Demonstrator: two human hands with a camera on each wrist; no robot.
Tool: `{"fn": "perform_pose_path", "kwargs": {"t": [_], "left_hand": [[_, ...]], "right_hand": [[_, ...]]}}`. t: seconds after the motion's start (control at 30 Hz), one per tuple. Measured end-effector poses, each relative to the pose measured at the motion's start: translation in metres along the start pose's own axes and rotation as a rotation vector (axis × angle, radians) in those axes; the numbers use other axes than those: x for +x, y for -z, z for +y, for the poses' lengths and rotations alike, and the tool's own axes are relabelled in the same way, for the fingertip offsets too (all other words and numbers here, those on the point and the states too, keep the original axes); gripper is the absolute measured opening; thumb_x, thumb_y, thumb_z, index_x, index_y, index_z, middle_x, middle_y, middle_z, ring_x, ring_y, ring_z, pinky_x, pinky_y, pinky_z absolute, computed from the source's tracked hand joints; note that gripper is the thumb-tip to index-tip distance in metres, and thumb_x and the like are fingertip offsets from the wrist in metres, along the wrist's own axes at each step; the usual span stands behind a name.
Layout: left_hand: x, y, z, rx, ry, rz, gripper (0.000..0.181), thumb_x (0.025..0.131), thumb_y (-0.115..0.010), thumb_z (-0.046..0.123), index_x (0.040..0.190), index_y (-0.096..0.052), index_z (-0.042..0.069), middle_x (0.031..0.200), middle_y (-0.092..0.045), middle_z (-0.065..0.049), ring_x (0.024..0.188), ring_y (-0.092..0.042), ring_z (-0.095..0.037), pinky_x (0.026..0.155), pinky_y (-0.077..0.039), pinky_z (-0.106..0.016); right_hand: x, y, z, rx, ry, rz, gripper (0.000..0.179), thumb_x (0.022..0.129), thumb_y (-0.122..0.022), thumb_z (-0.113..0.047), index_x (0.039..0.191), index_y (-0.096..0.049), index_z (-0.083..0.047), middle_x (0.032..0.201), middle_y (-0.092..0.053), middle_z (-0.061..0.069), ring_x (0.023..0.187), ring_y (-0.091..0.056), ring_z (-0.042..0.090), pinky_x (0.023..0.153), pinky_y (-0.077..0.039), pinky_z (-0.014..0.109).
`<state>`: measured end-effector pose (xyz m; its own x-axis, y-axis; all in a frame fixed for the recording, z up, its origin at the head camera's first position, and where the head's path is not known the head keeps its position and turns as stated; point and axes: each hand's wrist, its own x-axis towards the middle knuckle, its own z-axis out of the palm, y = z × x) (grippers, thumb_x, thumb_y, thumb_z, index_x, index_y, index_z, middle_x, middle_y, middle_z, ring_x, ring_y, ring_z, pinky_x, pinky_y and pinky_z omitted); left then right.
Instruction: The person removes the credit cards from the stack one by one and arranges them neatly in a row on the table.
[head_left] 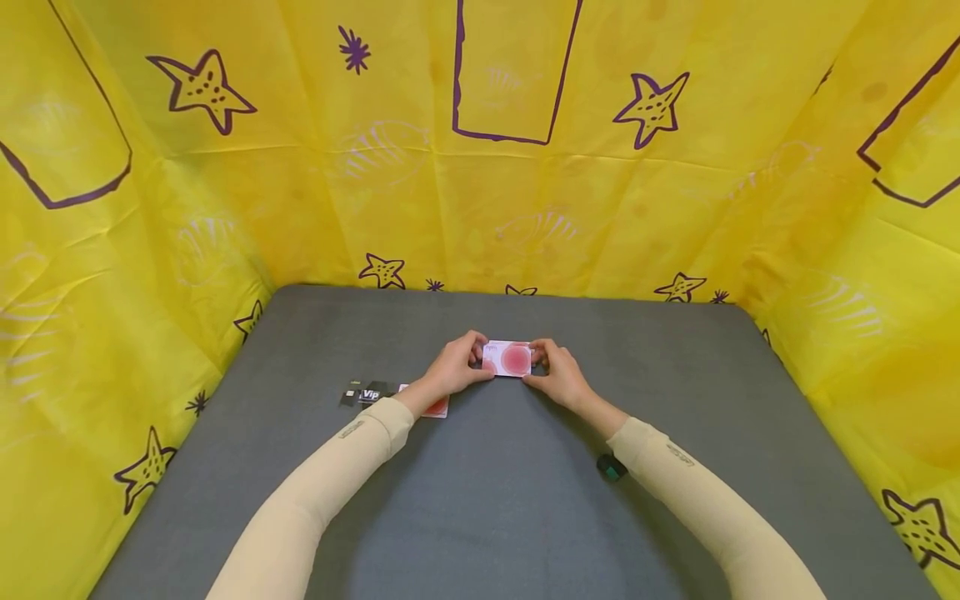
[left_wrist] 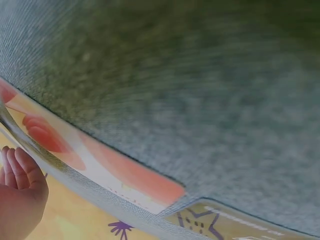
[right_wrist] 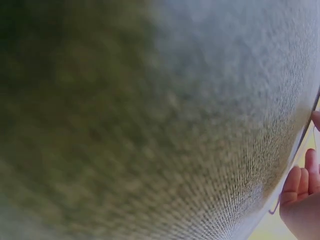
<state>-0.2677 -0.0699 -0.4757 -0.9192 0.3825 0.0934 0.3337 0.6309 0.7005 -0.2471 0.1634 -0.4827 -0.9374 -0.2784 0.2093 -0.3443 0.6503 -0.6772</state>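
A white and pink card (head_left: 507, 358) with a large red circle is held up between both hands, near the middle of the grey table. My left hand (head_left: 455, 364) pinches its left end between thumb and fingers. On the opposite end, my right hand (head_left: 560, 375) grips it the same way. Under the left wrist lies a second pink and white card (head_left: 437, 408), partly hidden by the forearm. In the left wrist view this lying card (left_wrist: 115, 165) shows from close by. In the right wrist view only the right hand's fingers (right_wrist: 302, 185) appear at the edge.
Left of the left wrist lie a black card marked "Vip" (head_left: 371, 395) and another dark card (head_left: 349, 393) beside it. A small black and green object (head_left: 611, 467) shows by the right forearm. Yellow patterned cloth (head_left: 480, 208) encloses the table's back and sides.
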Motion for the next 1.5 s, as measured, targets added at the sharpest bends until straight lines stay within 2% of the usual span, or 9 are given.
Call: {"fn": "perform_pose_path", "kwargs": {"t": [0.23, 0.43, 0.9, 1.2, 1.5], "left_hand": [[-0.007, 0.001, 0.000, -0.007, -0.002, 0.003, 0.054, 0.079, -0.083, 0.021, 0.121, -0.054, 0.005, 0.092, -0.055, -0.003, 0.085, -0.052, -0.018, 0.077, -0.045, -0.029], [-0.014, 0.001, 0.000, 0.003, -0.027, 0.013, 0.054, 0.077, -0.084, 0.022, 0.119, -0.055, 0.005, 0.091, -0.055, -0.002, 0.083, -0.052, -0.018, 0.076, -0.045, -0.029], [-0.034, 0.006, -0.001, 0.100, -0.019, -0.003, 0.051, 0.076, -0.085, 0.030, 0.115, -0.059, 0.009, 0.094, -0.055, 0.002, 0.089, -0.051, -0.016, 0.079, -0.043, -0.033], [-0.047, 0.010, -0.002, 0.153, -0.036, -0.009, 0.051, 0.074, -0.086, 0.032, 0.112, -0.063, 0.009, 0.092, -0.056, 0.002, 0.090, -0.049, -0.017, 0.080, -0.042, -0.034], [-0.057, 0.013, 0.000, 0.191, -0.085, -0.001, 0.050, 0.072, -0.087, 0.031, 0.109, -0.064, 0.006, 0.095, -0.060, -0.004, 0.094, -0.049, -0.022, 0.083, -0.041, -0.040]], "right_hand": [[-0.006, 0.000, -0.001, 0.011, -0.019, -0.026, 0.057, 0.077, -0.082, -0.010, 0.125, -0.052, 0.000, 0.099, -0.061, 0.013, 0.092, -0.050, 0.030, 0.084, -0.039, 0.041], [-0.011, -0.001, -0.002, 0.013, 0.010, -0.036, 0.056, 0.077, -0.082, -0.010, 0.124, -0.053, 0.000, 0.099, -0.063, 0.011, 0.091, -0.051, 0.028, 0.082, -0.039, 0.039], [-0.021, -0.002, -0.007, -0.019, 0.069, -0.070, 0.054, 0.074, -0.086, -0.018, 0.116, -0.056, -0.002, 0.096, -0.064, 0.006, 0.089, -0.050, 0.024, 0.078, -0.040, 0.036], [-0.028, -0.006, -0.012, -0.015, 0.088, -0.108, 0.053, 0.073, -0.087, -0.021, 0.114, -0.058, -0.004, 0.096, -0.064, 0.005, 0.088, -0.049, 0.022, 0.077, -0.040, 0.035], [-0.032, -0.007, -0.016, -0.026, 0.122, -0.122, 0.049, 0.072, -0.087, -0.024, 0.110, -0.062, -0.007, 0.094, -0.063, 0.003, 0.085, -0.048, 0.022, 0.075, -0.037, 0.034]]}}
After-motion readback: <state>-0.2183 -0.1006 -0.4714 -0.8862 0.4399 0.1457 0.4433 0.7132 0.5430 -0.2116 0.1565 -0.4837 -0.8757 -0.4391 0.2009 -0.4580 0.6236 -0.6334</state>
